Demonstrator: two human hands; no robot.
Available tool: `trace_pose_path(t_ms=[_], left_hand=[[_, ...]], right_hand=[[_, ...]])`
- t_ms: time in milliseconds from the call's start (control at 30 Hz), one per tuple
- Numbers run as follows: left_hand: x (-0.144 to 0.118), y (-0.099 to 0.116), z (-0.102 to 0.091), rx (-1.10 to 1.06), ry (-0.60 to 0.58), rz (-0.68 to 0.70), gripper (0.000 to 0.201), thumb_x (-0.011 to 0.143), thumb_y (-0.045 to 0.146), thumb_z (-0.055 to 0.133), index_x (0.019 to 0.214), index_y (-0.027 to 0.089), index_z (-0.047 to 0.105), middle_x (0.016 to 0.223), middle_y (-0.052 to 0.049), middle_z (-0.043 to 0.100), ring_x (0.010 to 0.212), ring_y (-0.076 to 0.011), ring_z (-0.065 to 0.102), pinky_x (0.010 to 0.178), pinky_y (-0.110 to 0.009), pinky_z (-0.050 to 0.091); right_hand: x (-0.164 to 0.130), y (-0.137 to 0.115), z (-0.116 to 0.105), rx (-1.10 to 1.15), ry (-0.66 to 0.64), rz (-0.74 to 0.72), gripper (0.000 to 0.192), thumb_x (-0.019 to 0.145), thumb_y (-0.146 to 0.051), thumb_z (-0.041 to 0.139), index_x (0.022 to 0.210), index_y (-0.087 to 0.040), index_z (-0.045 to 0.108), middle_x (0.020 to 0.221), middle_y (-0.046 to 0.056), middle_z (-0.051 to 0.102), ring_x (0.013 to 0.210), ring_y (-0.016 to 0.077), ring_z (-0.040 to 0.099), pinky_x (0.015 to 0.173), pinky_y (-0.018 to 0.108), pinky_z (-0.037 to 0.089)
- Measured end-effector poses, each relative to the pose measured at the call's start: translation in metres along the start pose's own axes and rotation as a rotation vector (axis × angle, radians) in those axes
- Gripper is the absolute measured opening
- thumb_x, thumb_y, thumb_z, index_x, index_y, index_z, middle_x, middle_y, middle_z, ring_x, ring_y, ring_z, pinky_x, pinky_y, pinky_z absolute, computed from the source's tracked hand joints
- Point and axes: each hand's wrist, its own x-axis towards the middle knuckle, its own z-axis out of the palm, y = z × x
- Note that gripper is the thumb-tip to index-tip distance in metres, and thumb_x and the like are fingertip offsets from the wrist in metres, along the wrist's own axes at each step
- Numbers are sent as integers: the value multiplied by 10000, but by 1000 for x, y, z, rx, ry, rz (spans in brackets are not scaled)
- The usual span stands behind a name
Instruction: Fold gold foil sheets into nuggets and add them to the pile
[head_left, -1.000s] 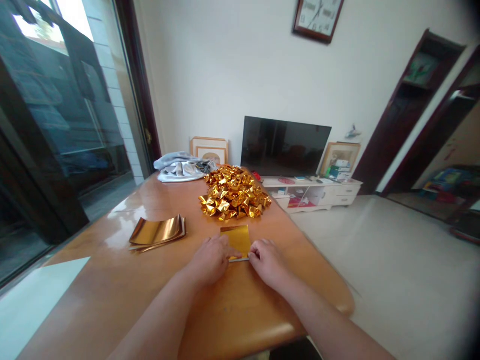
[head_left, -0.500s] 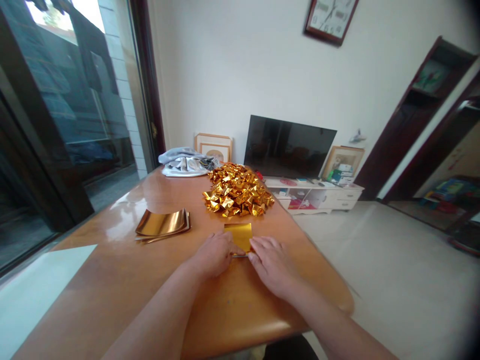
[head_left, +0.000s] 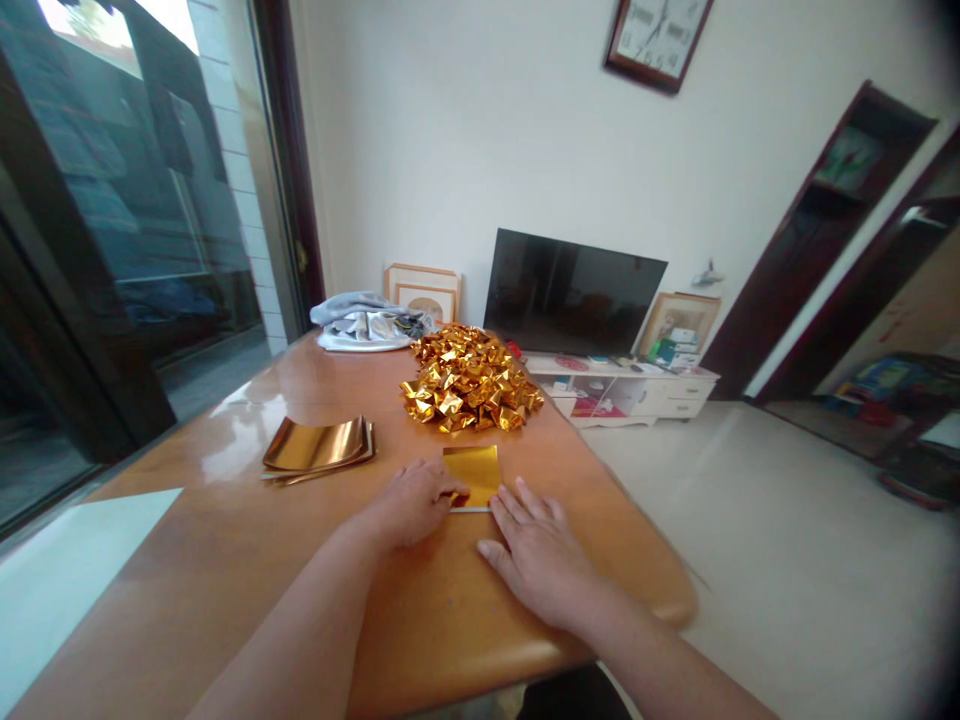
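A gold foil sheet (head_left: 475, 470) lies flat on the wooden table (head_left: 225, 560), with a thin white edge showing along its near side. My left hand (head_left: 411, 503) rests on the sheet's near left corner, fingertips pressing it down. To the right of it, my right hand (head_left: 534, 550) lies flat on the table with its fingers spread, the fingertips at the sheet's near right corner. Beyond the sheet sits a pile of folded gold foil pieces (head_left: 466, 378). A stack of curled gold sheets (head_left: 319, 447) lies to the left.
A grey cloth bundle (head_left: 366, 322) lies at the table's far end. A white sheet (head_left: 67, 570) covers the near left corner. Behind stand a dark TV (head_left: 574, 293) on a low white cabinet (head_left: 637, 385) and glass doors at left. The table's edge curves at right.
My right hand has drawn back from the sheet's near edge and opened flat on the table. My left hand stays on the sheet. The camera view shifted slightly.
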Motion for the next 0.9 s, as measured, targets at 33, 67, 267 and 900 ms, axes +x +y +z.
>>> trace_pose_path(t_ms=[33,67,267,900], left_hand=[[0,0,-1,-6,2,-17,305,907,225,483,1022,295,757,1039,-58,675,1002,-246,551,871,-335,391],[0,-1,-2,-8,8,-36,308,908,223,474,1009,286,757,1041,-59,678,1005,-245,551,874,-334,391],[4,-4,-5,-49,118,-62,294,918,233,452,972,274,738,1041,-31,696,1053,-237,539,934,-342,366],[2,6,-4,-3,-11,-110,198,816,259,580,898,317,750,896,-5,718,976,-256,561,861,-377,302]], right_hand=[[0,0,1,3,0,1,684,978,-601,324,1517,-187,403,1573,109,358,1503,338,147,1172,568,127],[0,0,1,7,-1,0,688,977,-604,324,1520,-187,398,1575,109,354,1503,336,150,1177,567,115],[-1,3,4,21,0,-13,705,972,-623,305,1537,-206,365,1587,93,327,1506,318,154,1197,545,54],[-7,6,0,-23,-8,-11,789,952,-683,265,1532,-159,368,1588,125,312,1514,342,77,1179,593,-75]])
